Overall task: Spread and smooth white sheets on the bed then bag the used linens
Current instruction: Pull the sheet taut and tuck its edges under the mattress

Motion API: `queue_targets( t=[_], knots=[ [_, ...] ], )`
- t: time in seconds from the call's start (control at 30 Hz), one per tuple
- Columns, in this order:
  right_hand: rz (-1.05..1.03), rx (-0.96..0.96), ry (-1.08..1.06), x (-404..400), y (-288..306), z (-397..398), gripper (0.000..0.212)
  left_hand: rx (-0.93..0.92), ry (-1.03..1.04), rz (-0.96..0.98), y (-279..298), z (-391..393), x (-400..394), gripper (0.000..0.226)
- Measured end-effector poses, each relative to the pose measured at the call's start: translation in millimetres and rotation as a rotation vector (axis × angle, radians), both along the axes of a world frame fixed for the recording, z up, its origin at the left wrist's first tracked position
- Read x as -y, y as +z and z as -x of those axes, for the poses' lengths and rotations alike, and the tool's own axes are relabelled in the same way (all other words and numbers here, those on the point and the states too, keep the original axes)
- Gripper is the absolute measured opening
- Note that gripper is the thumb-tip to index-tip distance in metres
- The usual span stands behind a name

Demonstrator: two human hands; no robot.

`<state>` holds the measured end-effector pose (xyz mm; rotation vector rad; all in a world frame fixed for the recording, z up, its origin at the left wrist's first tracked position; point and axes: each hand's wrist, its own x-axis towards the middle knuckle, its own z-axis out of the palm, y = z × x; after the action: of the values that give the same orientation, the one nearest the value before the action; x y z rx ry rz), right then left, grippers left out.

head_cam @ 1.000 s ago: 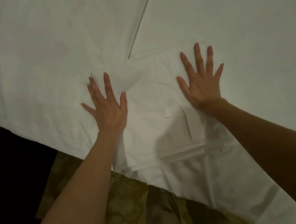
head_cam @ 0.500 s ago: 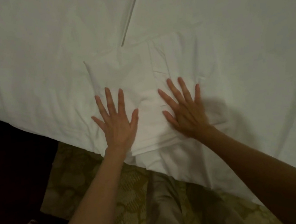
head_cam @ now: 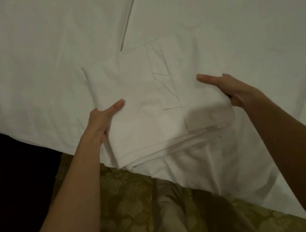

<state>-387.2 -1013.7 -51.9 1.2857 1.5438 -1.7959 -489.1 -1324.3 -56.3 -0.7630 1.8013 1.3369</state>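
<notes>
Near the bed's (head_cam: 34,63) near edge, a folded white sheet (head_cam: 146,105) lies on the spread sheet, gripped at its sides by the left hand (head_cam: 103,118) and right hand (head_cam: 232,89), thumbs on top, no writing legible.

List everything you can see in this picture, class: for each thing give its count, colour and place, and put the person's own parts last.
folded sheet: one, white, at the near edge of the bed, held at both sides
bed sheet: one, white, spread over the bed, its edge hanging down at the near side
seam: one, a dark line, running from the top of the view down to the folded sheet
bedspread: one, olive-gold with a floral pattern, below the bed's near edge
left hand: one, grip on the folded sheet's left edge, thumb on top
right hand: one, grip on the folded sheet's right edge, thumb on top
</notes>
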Motion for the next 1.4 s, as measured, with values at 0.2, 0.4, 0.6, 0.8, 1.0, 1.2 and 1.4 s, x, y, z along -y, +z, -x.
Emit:
queue_targets(
  t=[0.2, 0.4, 0.6, 0.8, 1.0, 1.2, 1.4],
  knots=[
    [-0.15, -0.121, -0.108, 15.0, 37.4, -12.1, 0.056, -0.134, -0.017, -0.003, 60.9, -6.4, -10.2, 0.063],
    [-0.212, -0.249, -0.175, -4.0, 160.7, -23.4, 0.062, -0.276, -0.108, -0.025, 190.6, 6.6, -34.9, 0.058],
    [-0.275, -0.394, -0.116, -40.7, 324.0, -55.9, 0.053, -0.436, -0.164, -0.099, 344.5, -18.3, -65.8, 0.046],
    [-0.242, -0.463, -0.163, -75.9, 440.3, -96.6, 0.043, -0.635, -0.24, -0.17, 466.7, -46.1, -94.6, 0.042],
    [-0.125, -0.513, -0.178, -89.7, 499.1, -127.3, 0.063, -0.748, -0.321, -0.232, 531.1, -57.0, -118.7, 0.021],
    [-0.234, -0.623, -0.287, -85.5, 528.9, -135.5, 0.059, -0.782, -0.464, -0.314, 569.1, -30.4, -134.3, 0.021],
    [-0.355, -0.707, -0.48, -66.2, 547.6, -134.6, 0.043, -0.785, -0.6, -0.388, 591.3, 4.6, -146.6, 0.031]
  ],
)
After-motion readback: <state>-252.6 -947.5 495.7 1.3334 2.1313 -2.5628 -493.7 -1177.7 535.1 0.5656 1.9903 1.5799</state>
